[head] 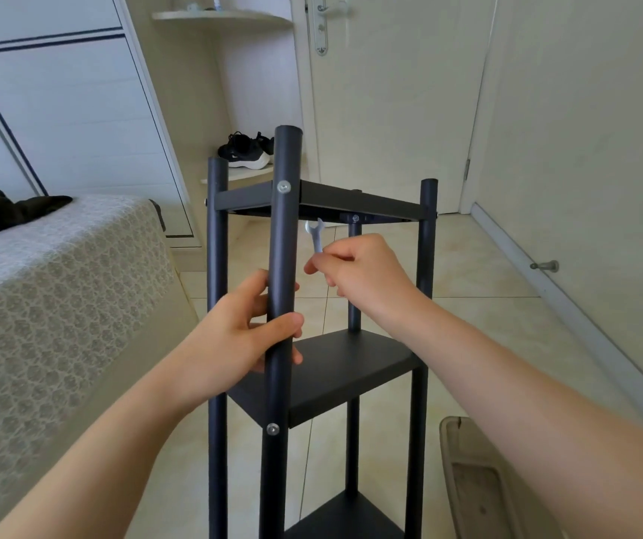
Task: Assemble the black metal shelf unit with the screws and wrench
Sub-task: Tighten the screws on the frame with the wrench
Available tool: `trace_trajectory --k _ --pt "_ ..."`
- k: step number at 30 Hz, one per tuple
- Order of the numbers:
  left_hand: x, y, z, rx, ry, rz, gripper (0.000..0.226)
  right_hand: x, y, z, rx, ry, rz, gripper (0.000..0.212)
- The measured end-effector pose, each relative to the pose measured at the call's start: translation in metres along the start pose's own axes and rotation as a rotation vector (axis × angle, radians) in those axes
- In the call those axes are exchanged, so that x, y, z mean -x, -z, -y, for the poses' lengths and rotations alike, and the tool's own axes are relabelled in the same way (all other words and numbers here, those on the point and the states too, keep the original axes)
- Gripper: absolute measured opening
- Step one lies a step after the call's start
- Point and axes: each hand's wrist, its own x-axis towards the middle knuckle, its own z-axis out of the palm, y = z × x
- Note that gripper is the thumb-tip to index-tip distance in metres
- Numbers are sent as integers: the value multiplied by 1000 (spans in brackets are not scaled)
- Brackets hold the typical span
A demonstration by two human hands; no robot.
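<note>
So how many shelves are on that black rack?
3: the top shelf above the wrench, the middle shelf below the right hand, the bottom shelf at the picture's lower edge. More may sit lower, out of view.

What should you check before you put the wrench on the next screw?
1. The left grip holds the front post steady: ok.
2. The right grip pinches the wrench: ok.
3. The wrench sits on a screw head: not ok, its open end points up in the air.
4. The top screw is in the front post: ok.
5. The back screw is tight: cannot tell.
</note>
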Motion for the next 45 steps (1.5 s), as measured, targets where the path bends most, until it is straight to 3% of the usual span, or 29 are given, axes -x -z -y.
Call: trace_trajectory --k 11,30,39,45 --pt "-3 6 8 -126 -20 -128 24 -10 -19 8 -83 43 -55 24" --pt "-1 15 8 -92 35 -138 21 -19 -38 6 -95 125 -130 24" --pt "-4 15 15 -310 -25 -202 26 -17 -39 2 -17 173 -134 22" --pt "-6 15 16 -332 -30 -212 23 -17 -35 1 -5 158 -142 24"
